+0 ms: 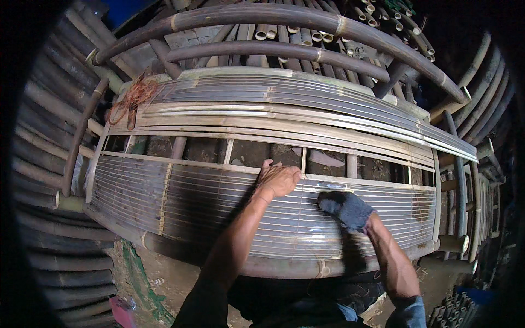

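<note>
A bamboo bench seat (219, 205) made of thin dark slats set in a frame of thick poles lies in front of me. My bare left hand (280, 180) curls its fingers over the light-edged bamboo slat (213, 165) that borders the open gap. Just right of it, my right hand (350, 210) wears a dark grey glove and rests low over the slats, its fingers bent together. Whatever the gloved fingers hold, if anything, is hidden. Beyond the gap, loose long bamboo strips (262, 123) lie side by side across the frame.
Orange string (136, 95) lies in a tangled heap at the seat's far left, beside a dark-handled tool (132, 117). Curved bamboo rails (262, 19) form the backrest. Stacked poles (60, 262) fill the left side, and cut bamboo tubes (306, 38) lie behind.
</note>
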`<state>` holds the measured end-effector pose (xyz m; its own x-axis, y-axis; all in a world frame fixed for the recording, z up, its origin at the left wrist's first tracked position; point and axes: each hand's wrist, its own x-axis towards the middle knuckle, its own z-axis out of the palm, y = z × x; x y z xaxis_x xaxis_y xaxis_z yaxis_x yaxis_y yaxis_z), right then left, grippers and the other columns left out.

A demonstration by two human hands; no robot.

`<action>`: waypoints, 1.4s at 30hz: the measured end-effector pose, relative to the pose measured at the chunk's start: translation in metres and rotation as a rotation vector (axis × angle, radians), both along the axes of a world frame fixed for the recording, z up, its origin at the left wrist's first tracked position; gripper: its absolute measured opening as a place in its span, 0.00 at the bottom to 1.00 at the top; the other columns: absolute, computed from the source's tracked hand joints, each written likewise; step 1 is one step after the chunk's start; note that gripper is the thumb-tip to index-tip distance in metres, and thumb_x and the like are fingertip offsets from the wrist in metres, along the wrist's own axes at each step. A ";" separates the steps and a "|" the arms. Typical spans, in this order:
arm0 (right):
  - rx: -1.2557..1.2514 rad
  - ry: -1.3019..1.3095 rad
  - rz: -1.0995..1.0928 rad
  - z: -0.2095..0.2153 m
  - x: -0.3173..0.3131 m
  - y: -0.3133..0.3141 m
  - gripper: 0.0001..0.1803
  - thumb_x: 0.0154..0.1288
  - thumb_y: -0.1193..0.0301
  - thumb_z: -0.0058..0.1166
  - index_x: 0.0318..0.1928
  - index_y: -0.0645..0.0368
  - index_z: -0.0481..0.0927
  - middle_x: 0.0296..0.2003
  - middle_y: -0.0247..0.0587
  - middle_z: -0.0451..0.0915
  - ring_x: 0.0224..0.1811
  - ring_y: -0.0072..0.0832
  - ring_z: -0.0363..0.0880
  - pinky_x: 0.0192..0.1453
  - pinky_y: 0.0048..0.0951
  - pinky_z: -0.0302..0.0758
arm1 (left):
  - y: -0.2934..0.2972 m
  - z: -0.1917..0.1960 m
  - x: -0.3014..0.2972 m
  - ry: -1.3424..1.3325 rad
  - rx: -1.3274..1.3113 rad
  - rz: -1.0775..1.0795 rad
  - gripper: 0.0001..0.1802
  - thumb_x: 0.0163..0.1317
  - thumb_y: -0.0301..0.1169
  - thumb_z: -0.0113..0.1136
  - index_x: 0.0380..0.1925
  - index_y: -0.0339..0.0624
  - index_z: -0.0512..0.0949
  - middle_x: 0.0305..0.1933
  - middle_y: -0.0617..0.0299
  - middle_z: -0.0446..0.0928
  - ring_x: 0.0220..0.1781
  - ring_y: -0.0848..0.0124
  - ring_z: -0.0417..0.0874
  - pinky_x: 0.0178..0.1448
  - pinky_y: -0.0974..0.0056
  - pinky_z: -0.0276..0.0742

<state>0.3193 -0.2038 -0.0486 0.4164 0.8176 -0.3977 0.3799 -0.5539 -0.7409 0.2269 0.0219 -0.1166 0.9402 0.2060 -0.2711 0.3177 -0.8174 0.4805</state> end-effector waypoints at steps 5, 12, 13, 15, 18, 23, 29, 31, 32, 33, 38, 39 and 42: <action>0.118 0.027 -0.006 0.069 0.019 0.011 0.18 0.69 0.61 0.55 0.46 0.65 0.83 0.46 0.49 0.85 0.49 0.34 0.81 0.59 0.32 0.73 | -0.004 0.004 0.005 0.027 -0.004 -0.001 0.21 0.71 0.45 0.37 0.47 0.57 0.82 0.49 0.59 0.84 0.56 0.57 0.80 0.71 0.41 0.52; 0.785 0.818 -0.276 0.113 0.046 0.072 0.17 0.72 0.67 0.42 0.32 0.60 0.82 0.50 0.49 0.84 0.38 0.35 0.87 0.50 0.42 0.80 | -0.001 0.005 -0.003 0.007 0.045 0.007 0.21 0.71 0.44 0.38 0.42 0.54 0.83 0.47 0.60 0.84 0.53 0.58 0.81 0.68 0.43 0.55; 0.468 0.346 -0.267 0.109 0.052 0.076 0.15 0.72 0.68 0.42 0.37 0.61 0.82 0.45 0.48 0.85 0.34 0.32 0.87 0.36 0.38 0.80 | 0.002 0.001 -0.008 -0.020 0.038 0.030 0.20 0.71 0.43 0.38 0.42 0.54 0.83 0.47 0.60 0.84 0.53 0.58 0.82 0.67 0.43 0.56; -0.323 -0.492 0.151 0.096 0.067 0.051 0.16 0.71 0.68 0.42 0.46 0.59 0.83 0.37 0.52 0.86 0.33 0.38 0.87 0.32 0.37 0.82 | -0.007 0.003 0.002 -0.095 0.019 0.018 0.19 0.71 0.43 0.39 0.41 0.54 0.83 0.46 0.60 0.84 0.51 0.58 0.82 0.67 0.44 0.56; -0.622 -0.684 0.471 0.035 0.050 -0.003 0.23 0.71 0.54 0.42 0.41 0.57 0.86 0.38 0.57 0.83 0.43 0.53 0.83 0.49 0.51 0.78 | -0.006 -0.003 -0.002 -0.116 0.038 0.049 0.18 0.71 0.42 0.41 0.41 0.54 0.83 0.44 0.60 0.85 0.50 0.59 0.82 0.67 0.44 0.55; 0.058 -0.064 -0.096 0.011 -0.048 -0.037 0.24 0.72 0.53 0.48 0.43 0.64 0.84 0.36 0.51 0.86 0.37 0.46 0.84 0.47 0.43 0.78 | -0.011 -0.005 -0.003 -0.179 0.080 0.038 0.18 0.70 0.43 0.42 0.41 0.54 0.83 0.41 0.62 0.85 0.49 0.60 0.83 0.68 0.44 0.54; 0.004 0.560 -0.440 0.054 -0.056 -0.002 0.16 0.65 0.61 0.62 0.36 0.65 0.83 0.37 0.43 0.84 0.38 0.30 0.79 0.45 0.36 0.78 | -0.009 -0.013 -0.006 -0.216 0.120 0.068 0.17 0.70 0.42 0.44 0.40 0.53 0.83 0.39 0.62 0.85 0.50 0.60 0.82 0.68 0.47 0.55; 0.202 -0.289 -0.090 0.048 -0.036 -0.028 0.10 0.62 0.67 0.65 0.37 0.62 0.84 0.43 0.43 0.84 0.39 0.30 0.80 0.47 0.36 0.78 | -0.011 -0.007 -0.007 -0.219 0.083 0.071 0.17 0.70 0.42 0.44 0.39 0.52 0.83 0.39 0.61 0.85 0.50 0.61 0.83 0.68 0.49 0.54; 0.193 -0.300 -0.095 0.051 -0.023 -0.043 0.09 0.62 0.71 0.64 0.40 0.63 0.84 0.46 0.43 0.83 0.39 0.28 0.79 0.47 0.33 0.77 | -0.011 -0.007 -0.008 -0.209 0.081 0.067 0.17 0.70 0.42 0.44 0.39 0.52 0.83 0.39 0.60 0.85 0.50 0.61 0.83 0.69 0.49 0.54; 0.190 -0.319 -0.092 0.062 -0.013 -0.043 0.10 0.62 0.74 0.62 0.43 0.64 0.83 0.48 0.43 0.82 0.40 0.25 0.78 0.48 0.29 0.76 | -0.009 -0.007 -0.008 -0.207 0.083 0.071 0.17 0.70 0.42 0.44 0.39 0.52 0.84 0.39 0.60 0.85 0.50 0.62 0.83 0.69 0.49 0.54; 1.000 0.706 -0.457 0.069 -0.008 0.026 0.16 0.65 0.70 0.54 0.18 0.59 0.75 0.46 0.48 0.84 0.46 0.40 0.82 0.73 0.49 0.64 | -0.009 -0.008 -0.010 -0.266 0.146 0.050 0.17 0.69 0.41 0.45 0.37 0.49 0.84 0.39 0.60 0.85 0.49 0.62 0.83 0.68 0.50 0.55; 1.192 0.976 -0.421 0.063 -0.005 0.046 0.18 0.65 0.70 0.53 0.16 0.58 0.73 0.45 0.49 0.84 0.47 0.41 0.82 0.77 0.53 0.59 | -0.008 -0.007 -0.011 -0.289 0.143 0.052 0.17 0.69 0.41 0.45 0.37 0.49 0.84 0.39 0.60 0.85 0.48 0.62 0.83 0.68 0.50 0.55; 0.873 0.787 -0.586 0.083 0.019 0.067 0.17 0.70 0.64 0.48 0.29 0.62 0.81 0.39 0.51 0.85 0.33 0.34 0.85 0.47 0.42 0.82 | -0.010 -0.014 -0.011 -0.375 0.149 0.068 0.17 0.69 0.42 0.44 0.36 0.51 0.84 0.38 0.59 0.85 0.47 0.61 0.83 0.66 0.52 0.57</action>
